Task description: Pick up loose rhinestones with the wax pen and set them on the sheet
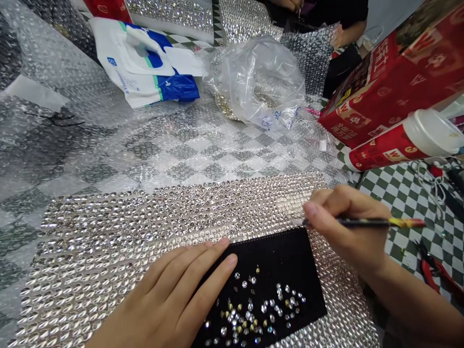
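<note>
My left hand [170, 295] lies flat with fingers stretched out, its fingertips on the left edge of a black pad [275, 256] and the sheet beside it. Loose clear and gold-backed stones [250, 314] are scattered over the pad. Under both spreads a wide sheet of rhinestone rows [108, 241], with a paler patch near its upper right. My right hand [348, 222] pinches a thin dark pen-like tool [366, 223] with a yellow and red end. Its pale tip points left, just above the pad's top right corner.
Behind the sheet are bubble wrap [152, 145], a wipes packet [141, 67] and a clear plastic bag [261, 82]. At the right stand a red box [395, 72], a tilted red cup [398, 145] and red-handled pliers [435, 270]. Another person's arm [351, 34] shows at the top.
</note>
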Available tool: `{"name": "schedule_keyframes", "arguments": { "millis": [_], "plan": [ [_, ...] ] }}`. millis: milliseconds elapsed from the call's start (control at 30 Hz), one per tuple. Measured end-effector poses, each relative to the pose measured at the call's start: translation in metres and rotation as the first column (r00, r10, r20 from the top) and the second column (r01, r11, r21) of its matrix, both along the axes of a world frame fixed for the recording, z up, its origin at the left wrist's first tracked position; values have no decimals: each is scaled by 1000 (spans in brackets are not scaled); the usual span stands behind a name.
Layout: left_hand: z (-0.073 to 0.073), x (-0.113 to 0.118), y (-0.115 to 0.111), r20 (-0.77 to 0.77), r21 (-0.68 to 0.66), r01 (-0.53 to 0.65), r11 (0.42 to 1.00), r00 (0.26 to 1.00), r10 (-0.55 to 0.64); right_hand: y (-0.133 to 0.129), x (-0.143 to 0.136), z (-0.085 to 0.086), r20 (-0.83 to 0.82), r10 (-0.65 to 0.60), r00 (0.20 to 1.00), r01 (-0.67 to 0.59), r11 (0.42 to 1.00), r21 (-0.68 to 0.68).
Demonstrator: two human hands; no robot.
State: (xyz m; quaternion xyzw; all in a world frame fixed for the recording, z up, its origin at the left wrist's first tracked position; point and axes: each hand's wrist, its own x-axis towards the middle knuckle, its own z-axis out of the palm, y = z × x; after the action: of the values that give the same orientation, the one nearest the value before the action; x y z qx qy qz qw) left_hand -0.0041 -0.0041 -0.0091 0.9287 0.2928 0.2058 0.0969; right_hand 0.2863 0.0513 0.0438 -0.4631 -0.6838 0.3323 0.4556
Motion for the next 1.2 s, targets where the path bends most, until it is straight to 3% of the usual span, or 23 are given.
{"name": "schedule_keyframes", "arguments": {
  "millis": [100, 300, 667, 867, 1067, 1200],
  "plan": [
    [-3, -1, -1, -9, 18, 2, 1000, 1000, -2, 13, 6, -7, 166, -114, 979, 101, 991, 85],
    [-2, -4, -3, 8, 22, -23, 999, 1000, 23, 15, 3, -21, 315, -168, 934, 80, 958, 274],
    [0, 0, 1, 6, 9, 7, 1000, 1000, -7, 16, 0, -22, 398, -151, 905, 29, 955, 295],
    [0, -2, 0, -6, 6, 15, 1000, 1000, -15, 15, 0, -22, 342, -179, 922, 51, 934, 353],
    [1, 0, 1, 7, 8, 7, 1000, 1000, -7, 19, 2, -27, 342, -143, 929, 33, 951, 308],
    [3, -1, -1, -18, -1, 8, 1000, 1000, -8, 9, 3, -18, 183, -151, 972, 92, 951, 296]
  ]
}}
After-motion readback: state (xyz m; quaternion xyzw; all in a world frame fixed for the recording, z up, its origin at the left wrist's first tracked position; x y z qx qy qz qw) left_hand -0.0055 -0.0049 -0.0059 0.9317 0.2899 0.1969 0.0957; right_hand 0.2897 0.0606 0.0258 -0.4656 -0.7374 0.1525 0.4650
